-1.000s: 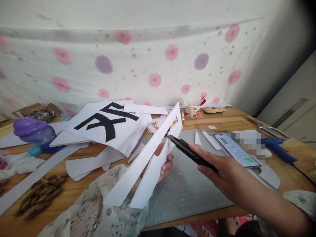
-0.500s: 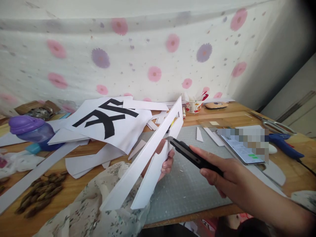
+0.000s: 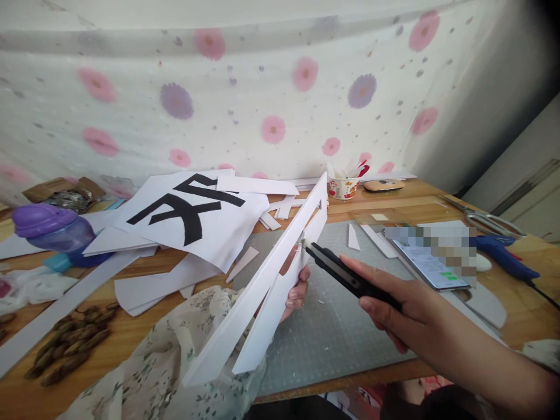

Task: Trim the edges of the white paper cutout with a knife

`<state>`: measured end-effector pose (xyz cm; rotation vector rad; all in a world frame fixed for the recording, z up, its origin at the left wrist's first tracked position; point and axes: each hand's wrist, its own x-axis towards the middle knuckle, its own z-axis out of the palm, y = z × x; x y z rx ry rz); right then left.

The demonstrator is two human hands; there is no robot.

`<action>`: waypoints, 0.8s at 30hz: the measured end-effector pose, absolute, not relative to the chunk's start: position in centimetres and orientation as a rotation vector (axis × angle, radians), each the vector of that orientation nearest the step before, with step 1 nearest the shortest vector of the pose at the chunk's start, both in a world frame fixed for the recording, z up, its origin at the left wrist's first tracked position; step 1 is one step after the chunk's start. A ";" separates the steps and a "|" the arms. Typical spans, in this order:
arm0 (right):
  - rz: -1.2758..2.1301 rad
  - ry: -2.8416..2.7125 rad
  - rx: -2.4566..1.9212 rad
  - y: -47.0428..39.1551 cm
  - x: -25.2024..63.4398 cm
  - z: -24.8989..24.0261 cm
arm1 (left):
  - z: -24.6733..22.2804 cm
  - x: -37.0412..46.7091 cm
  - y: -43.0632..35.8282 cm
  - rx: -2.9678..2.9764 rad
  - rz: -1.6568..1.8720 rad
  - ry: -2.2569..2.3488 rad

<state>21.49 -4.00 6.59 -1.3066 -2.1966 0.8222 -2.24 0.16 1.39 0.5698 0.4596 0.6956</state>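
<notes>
We see the grey gridded cutting mat (image 3: 332,332) lying mostly bare in front of us, reaching the near edge of the wooden table (image 3: 131,335). Above it, the white foam-board cutout with long slanted bars (image 3: 262,286) is held tilted by our left hand (image 3: 294,286), which is mostly hidden behind the board; only some fingertips show. Our right hand (image 3: 402,309) is clenched around the black utility knife (image 3: 345,275), its tip touching the board's edge. The blade itself is hard to see.
</notes>
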 end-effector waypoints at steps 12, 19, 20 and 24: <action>0.470 -2.229 -1.247 -3.7 21.7 6.8 | 0.5 -1.9 0.2 0.494 0.760 0.447; 0.507 -2.240 -1.254 -3.9 21.5 6.9 | -0.2 -2.3 0.6 0.572 0.715 0.474; 0.523 -2.238 -1.262 -4.0 21.5 6.9 | -0.4 -2.2 0.6 0.580 0.714 0.475; 0.609 -2.230 -1.296 -4.1 21.8 6.6 | -1.3 -2.0 0.9 0.596 0.788 0.458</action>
